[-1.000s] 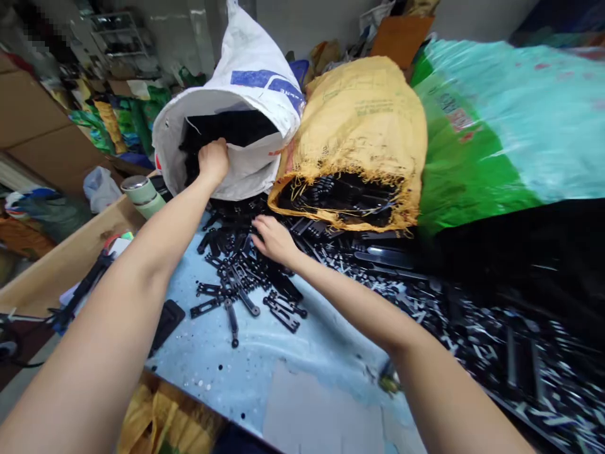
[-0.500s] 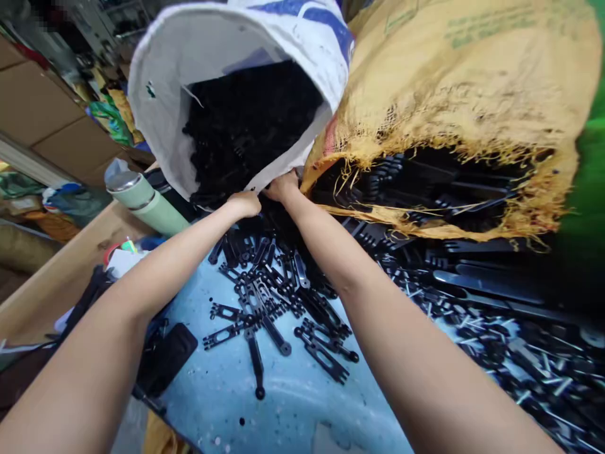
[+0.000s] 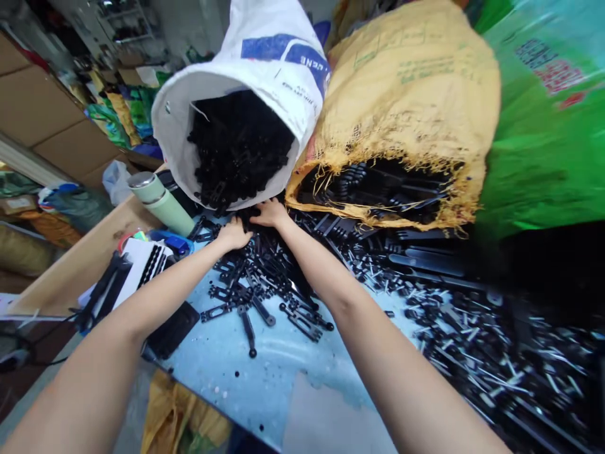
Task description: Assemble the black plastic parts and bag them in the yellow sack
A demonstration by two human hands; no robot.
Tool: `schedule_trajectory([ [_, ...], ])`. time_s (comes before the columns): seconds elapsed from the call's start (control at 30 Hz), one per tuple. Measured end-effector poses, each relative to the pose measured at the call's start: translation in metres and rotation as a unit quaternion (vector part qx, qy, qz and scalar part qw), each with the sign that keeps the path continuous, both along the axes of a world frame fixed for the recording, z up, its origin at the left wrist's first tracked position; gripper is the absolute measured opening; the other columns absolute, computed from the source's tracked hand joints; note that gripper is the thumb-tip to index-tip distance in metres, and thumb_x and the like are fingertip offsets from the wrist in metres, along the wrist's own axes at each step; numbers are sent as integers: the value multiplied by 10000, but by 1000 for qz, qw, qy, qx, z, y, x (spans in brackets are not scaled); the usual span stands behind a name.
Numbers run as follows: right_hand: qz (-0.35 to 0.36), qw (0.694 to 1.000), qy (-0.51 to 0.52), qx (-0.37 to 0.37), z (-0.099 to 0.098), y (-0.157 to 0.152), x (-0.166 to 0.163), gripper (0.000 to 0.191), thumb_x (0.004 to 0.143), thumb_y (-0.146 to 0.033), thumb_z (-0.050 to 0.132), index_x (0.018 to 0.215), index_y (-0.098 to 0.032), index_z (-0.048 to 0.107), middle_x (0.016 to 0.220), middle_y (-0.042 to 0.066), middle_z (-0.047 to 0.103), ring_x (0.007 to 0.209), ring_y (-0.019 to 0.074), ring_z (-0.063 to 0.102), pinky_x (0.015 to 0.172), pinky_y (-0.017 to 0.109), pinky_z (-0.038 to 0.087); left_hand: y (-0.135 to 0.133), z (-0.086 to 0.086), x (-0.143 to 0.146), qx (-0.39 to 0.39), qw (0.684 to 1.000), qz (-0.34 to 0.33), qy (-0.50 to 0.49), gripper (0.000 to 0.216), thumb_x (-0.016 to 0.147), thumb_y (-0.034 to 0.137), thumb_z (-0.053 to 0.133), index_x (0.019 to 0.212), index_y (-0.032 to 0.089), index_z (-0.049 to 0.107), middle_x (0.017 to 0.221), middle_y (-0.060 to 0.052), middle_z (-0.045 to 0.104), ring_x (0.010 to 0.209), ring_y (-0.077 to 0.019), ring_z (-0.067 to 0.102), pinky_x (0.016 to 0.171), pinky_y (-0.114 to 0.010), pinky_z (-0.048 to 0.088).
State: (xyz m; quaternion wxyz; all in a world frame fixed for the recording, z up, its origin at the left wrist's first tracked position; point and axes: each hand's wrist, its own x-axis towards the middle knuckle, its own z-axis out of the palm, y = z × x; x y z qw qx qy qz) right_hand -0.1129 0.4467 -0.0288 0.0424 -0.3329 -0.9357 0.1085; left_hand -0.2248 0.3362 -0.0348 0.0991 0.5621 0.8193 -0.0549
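Observation:
Both hands are on the heap of black plastic parts point(image 3: 255, 271) just below the mouth of a white woven sack point(image 3: 163, 120). My left hand point(image 3: 235, 234) rests on the heap's left side, its fingers loosely apart. Close to its right, my right hand point(image 3: 270, 213) reaches leftward under the sack's rim with spread fingers touching the parts. The sack lies on its side, its opening toward me, with more black parts point(image 3: 241, 148) inside. Several long, slotted parts lie spread on the blue tabletop point(image 3: 212, 353) nearer to me.
A torn yellow sack point(image 3: 401, 101) holding black pieces sits right of the white one, beside a green bag point(image 3: 543, 157). Metal pins and small black parts point(image 3: 472, 340) cover the table's right side. A green flask point(image 3: 163, 205) and a black phone-like slab point(image 3: 172, 331) are at left.
Both hands have let go of the white sack's rim and come down onto the black parts. The view has pulled back, showing more of the sacks and table.

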Motion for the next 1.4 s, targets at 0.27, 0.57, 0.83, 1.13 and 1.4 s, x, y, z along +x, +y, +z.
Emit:
schedule_trajectory([
  [0.27, 70, 997, -28, 2, 14, -97, 53, 546, 812, -490, 565, 1273, -200, 527, 1431, 131, 377, 1209, 299, 446, 995, 413, 345, -84, 28, 13, -34, 997, -32, -59, 735, 742, 488, 570, 1375, 185, 354, 1426, -152, 393, 1202, -274, 509, 966, -321, 417],
  [0.57, 67, 983, 157, 70, 31, -191, 179, 488, 890, -415, 489, 1315, -178, 468, 1417, 138, 398, 1293, 240, 388, 1066, 447, 324, -86, 95, 11, 262, 964, 49, 9, 745, 856, 383, 488, 1439, 87, 128, 1494, -204, 211, 1336, -291, 323, 1062, -350, 318],
  [0.83, -44, 964, 232, 120, 15, -274, 334, 287, 869, -279, 543, 1152, -247, 581, 1161, 88, 618, 1055, 213, 604, 864, 366, 541, 13, 221, -71, 381, 895, 220, 64, 679, 814, 423, 569, 1339, 57, 342, 1287, -196, 505, 1153, -310, 497, 928, -418, 441],
  [1.13, -114, 946, 272, 134, 6, -278, 378, 190, 868, -275, 548, 1028, -217, 630, 1004, 79, 677, 923, 202, 660, 792, 332, 572, 14, 244, -16, 306, 943, 9, 128, 536, 921, 373, 258, 1060, -43, 567, 1144, -165, 586, 1149, -283, 491, 975, -365, 339],
  [1.4, -91, 962, 255, 33, 10, -246, 300, 244, 891, -319, 499, 1069, -209, 623, 1071, 87, 654, 996, 204, 627, 876, 363, 527, -54, 204, -24, 259, 956, 104, 86, 622, 826, 571, 428, 1161, 57, 534, 1133, -203, 584, 1100, -364, 524, 909, -453, 408],
])
